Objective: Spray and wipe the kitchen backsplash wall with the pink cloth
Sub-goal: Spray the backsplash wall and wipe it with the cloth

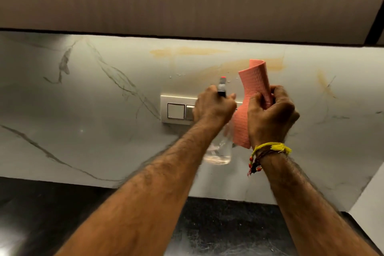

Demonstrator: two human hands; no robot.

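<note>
A: We see the left hand closed around the spray bottle, upright, nozzle aimed at the stained backsplash.

B: Our right hand grips the pink cloth, long axis vertical, just before the wall.

Your backsplash reads as glossy veined marble. Your pink cloth is matt, waffle-textured fabric. The spray bottle is clear plastic.

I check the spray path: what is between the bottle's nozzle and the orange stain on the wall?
Head view: between spray bottle nozzle and orange stain lies bare backsplash with droplets.
</note>
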